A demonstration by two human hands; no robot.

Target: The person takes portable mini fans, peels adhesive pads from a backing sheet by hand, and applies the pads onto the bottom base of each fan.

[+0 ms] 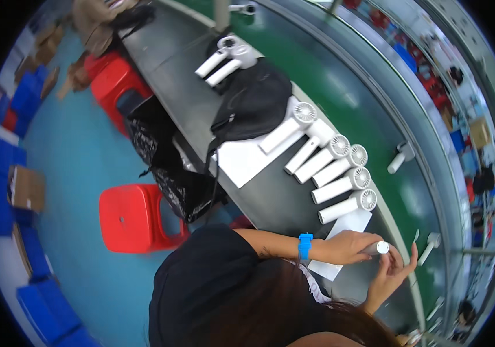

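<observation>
My left hand [348, 247], with a blue watch [305, 246] on its wrist, is closed around a white handheld fan [381, 247]. Only the round end of its handle shows between the fingers; the rest is hidden. Close beside that end is my right hand [387, 279], its fingers apart and some stretched out. Whether its fingertips touch the fan is hard to make out. A white sheet [346, 237] lies on the bench under my left hand. Beyond it, several white handheld fans [340, 184] lie in a row, their round grilles toward the conveyor.
A black bag [253, 98] rests on the grey bench [169, 55], with more fans [224, 63] behind it. Alongside runs a green conveyor [340, 92] carrying scattered fans [400, 156]. Red stools [129, 218] and a black plastic bag [169, 162] stand at the left.
</observation>
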